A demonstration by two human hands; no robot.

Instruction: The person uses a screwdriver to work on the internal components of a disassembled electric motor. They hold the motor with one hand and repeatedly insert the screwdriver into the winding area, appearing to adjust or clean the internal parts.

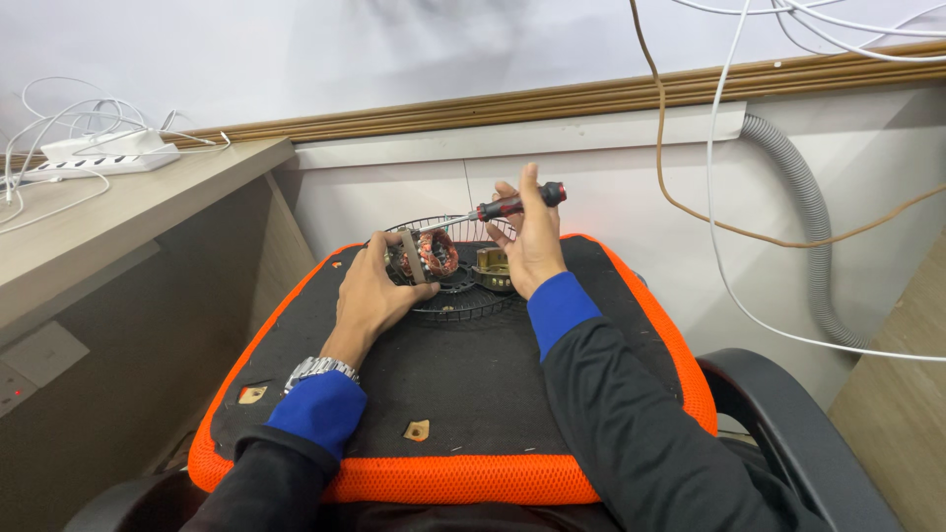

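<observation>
Head view: motor stator (pixel 430 255) gripped by left hand (pixel 372 294), fingers curled round it, above wire fan guard (pixel 448 301) at cushion's (pixel 473 394) far edge. Screwdriver (pixel 507 207) pinched in right hand (pixel 532 246), tip at stator. Second motor part (pixel 493 269) on guard beside right hand.

A matt black mesh cloth with a bright orange fabric border is seen on the seat cushion (pixel 463 394). On it, a dark wire fan grille (pixel 458 296) of thin metal is laid; above the grille, glossy copper windings in a dull metal motor stator (pixel 429 254) are shown, beside a screwdriver (pixel 512 205) with a smooth red-and-black plastic handle.
</observation>
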